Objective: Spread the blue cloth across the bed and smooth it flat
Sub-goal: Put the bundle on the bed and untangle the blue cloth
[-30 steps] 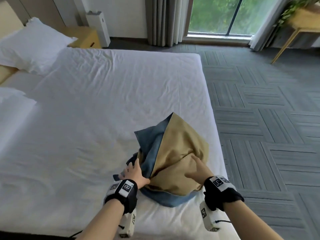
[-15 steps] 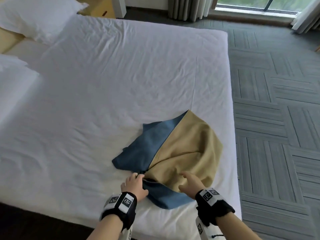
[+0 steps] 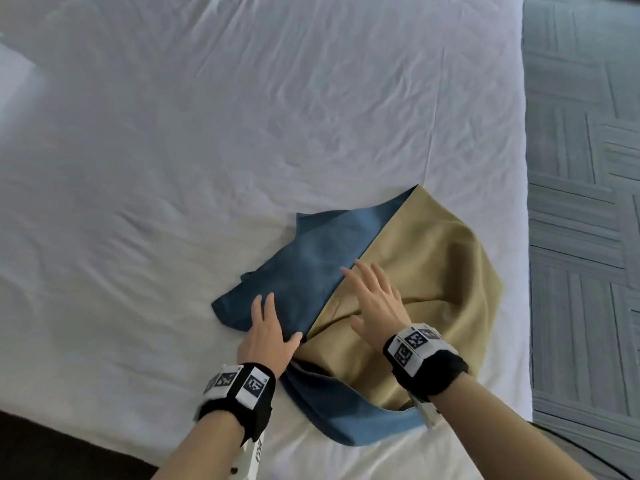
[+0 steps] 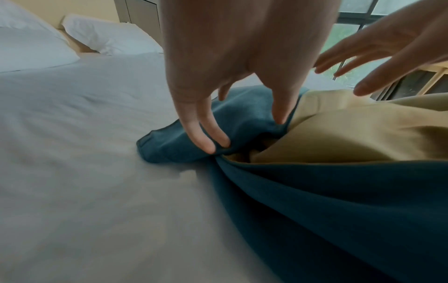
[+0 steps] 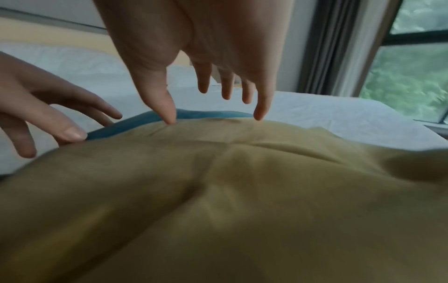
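The blue cloth (image 3: 311, 261) with a tan reverse side (image 3: 436, 265) lies bunched and folded on the white bed (image 3: 207, 133), near its right edge. My left hand (image 3: 266, 327) rests flat on the blue fold with fingers straight; in the left wrist view its fingertips (image 4: 208, 145) touch the blue cloth (image 4: 242, 118). My right hand (image 3: 374, 296) lies spread on the tan side, fingers straight. In the right wrist view its thumb tip (image 5: 169, 116) touches the tan fabric (image 5: 242, 191). A blue strip (image 3: 346, 417) trails toward the bed's near edge.
Grey patterned carpet (image 3: 581, 237) runs along the bed's right side. White pillows (image 4: 109, 38) lie at the head of the bed, far left. A window (image 5: 412, 67) with a curtain stands beyond the bed. The bed's dark near edge (image 3: 52, 445) sits at lower left.
Both hands let go of the bunched cloth and now lie flat on it, moved forward. The cloth has dropped from a raised heap to a flatter pile. The head camera tilted down.
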